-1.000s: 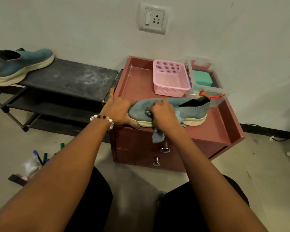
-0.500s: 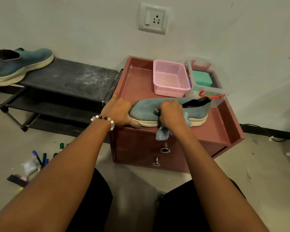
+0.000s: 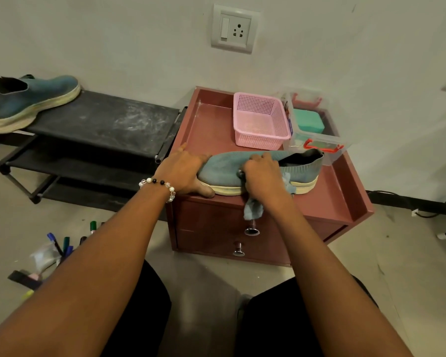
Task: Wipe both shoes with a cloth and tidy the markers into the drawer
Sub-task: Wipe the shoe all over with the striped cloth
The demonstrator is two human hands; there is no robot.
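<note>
A grey-blue knit shoe (image 3: 224, 168) with a cream sole lies on its side along the front of the maroon cabinet top (image 3: 209, 127). My left hand (image 3: 183, 171) grips its toe, thumb under the sole. My right hand (image 3: 264, 176) grips a pale blue cloth (image 3: 252, 210) and presses it on the shoe's middle; a corner hangs over the upper drawer (image 3: 211, 215). A second blue shoe (image 3: 29, 101) stands on the black rack at far left. Several markers (image 3: 67, 243) lie on the floor at lower left, partly hidden by my arm.
A pink mesh basket (image 3: 260, 122) and a clear box with red clips (image 3: 317, 140) stand at the cabinet's back. Two drawers with metal knobs (image 3: 251, 229) face me. The black shoe rack (image 3: 101, 122) sits left. Cables run along the floor at right.
My right hand with the cloth has slid rightward along the shoe, from near the toe toward the middle. The left hand keeps its hold on the toe.
</note>
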